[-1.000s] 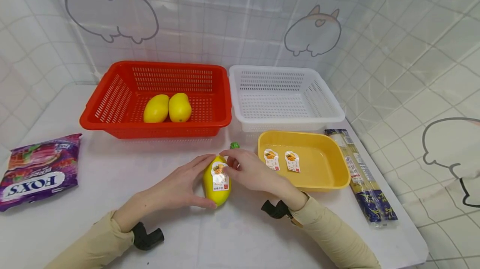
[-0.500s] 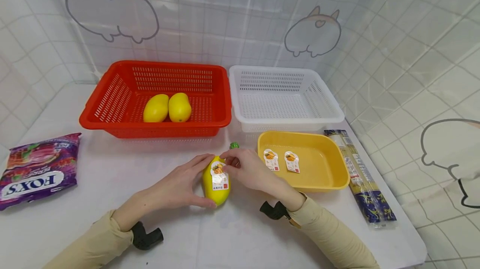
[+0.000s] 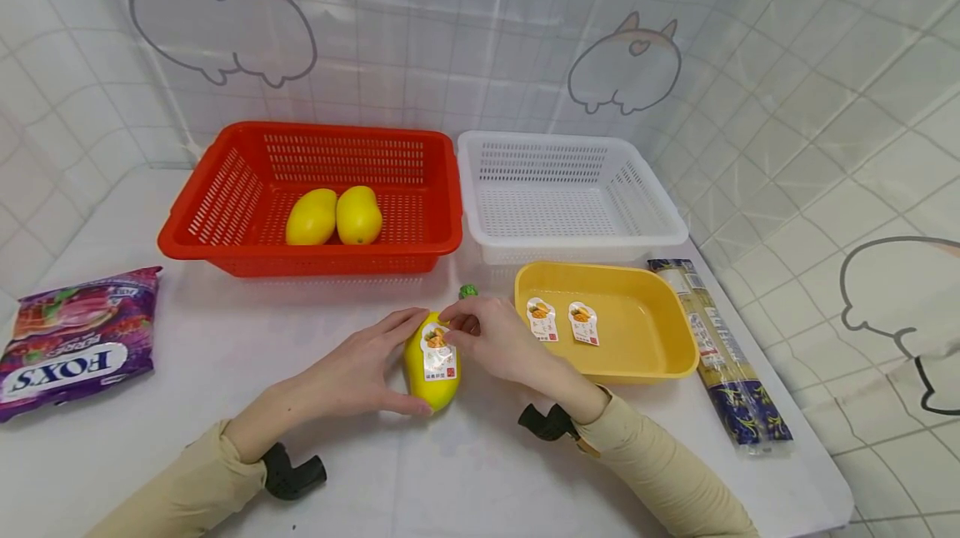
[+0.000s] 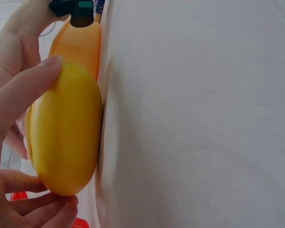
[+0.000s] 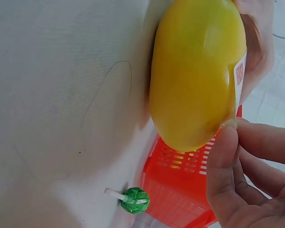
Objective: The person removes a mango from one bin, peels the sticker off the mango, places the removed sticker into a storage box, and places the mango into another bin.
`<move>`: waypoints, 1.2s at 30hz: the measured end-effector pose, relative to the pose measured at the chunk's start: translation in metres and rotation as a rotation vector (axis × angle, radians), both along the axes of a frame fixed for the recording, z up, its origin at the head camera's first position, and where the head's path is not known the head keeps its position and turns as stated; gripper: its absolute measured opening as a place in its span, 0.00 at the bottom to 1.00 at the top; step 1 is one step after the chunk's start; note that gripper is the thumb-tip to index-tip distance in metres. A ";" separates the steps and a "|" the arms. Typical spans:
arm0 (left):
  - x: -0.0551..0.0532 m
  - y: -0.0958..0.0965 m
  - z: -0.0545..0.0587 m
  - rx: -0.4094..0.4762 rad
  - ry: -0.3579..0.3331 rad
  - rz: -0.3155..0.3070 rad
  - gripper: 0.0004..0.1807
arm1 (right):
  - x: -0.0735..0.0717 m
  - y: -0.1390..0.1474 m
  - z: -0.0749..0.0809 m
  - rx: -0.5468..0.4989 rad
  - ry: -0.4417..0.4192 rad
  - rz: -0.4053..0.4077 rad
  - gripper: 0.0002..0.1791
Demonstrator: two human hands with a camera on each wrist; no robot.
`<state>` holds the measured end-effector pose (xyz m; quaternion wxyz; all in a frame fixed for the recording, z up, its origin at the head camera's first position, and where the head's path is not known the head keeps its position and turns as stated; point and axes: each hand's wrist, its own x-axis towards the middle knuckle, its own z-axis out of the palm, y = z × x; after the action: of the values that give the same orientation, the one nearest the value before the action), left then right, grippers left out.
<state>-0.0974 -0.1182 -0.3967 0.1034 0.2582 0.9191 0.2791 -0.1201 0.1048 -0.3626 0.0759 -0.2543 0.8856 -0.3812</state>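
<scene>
A yellow mango [image 3: 429,395] lies on the table, its long side running away from me. My left hand [image 3: 352,373] holds it from the left, with the thumb at the near end and the fingers at the far end. A white label sticker [image 3: 439,361] with a fruit picture and red seal sits on the mango's top. My right hand [image 3: 501,345] pinches the sticker's edge between thumb and index finger, as the right wrist view shows near the sticker [image 5: 239,78]. In the left wrist view the mango [image 4: 69,133] hides most of the sticker.
A red basket [image 3: 330,252] holding two mangoes [image 3: 335,216] stands behind, beside a white basket [image 3: 573,240]. Two stickers hang on the near left part of a yellow tub [image 3: 645,346]. A green-wrapped lollipop [image 3: 468,291], a purple Fox's bag [image 3: 82,338] and a noodle-like packet [image 3: 720,355] lie around.
Hardly anything differs. Both hands keep their places on the mango and its sticker, and the view shifts very slightly.
</scene>
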 end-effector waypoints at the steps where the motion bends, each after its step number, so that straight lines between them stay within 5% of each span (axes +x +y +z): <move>1: 0.000 0.000 0.000 0.000 -0.001 0.001 0.66 | 0.000 0.000 0.000 0.000 0.003 0.000 0.11; 36: -0.001 0.000 0.002 -0.004 -0.010 -0.005 0.65 | 0.004 -0.003 -0.001 -0.034 0.041 -0.012 0.10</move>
<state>-0.0984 -0.1187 -0.3951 0.1091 0.2589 0.9184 0.2785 -0.1163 0.1015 -0.3633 0.0513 -0.2580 0.8819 -0.3913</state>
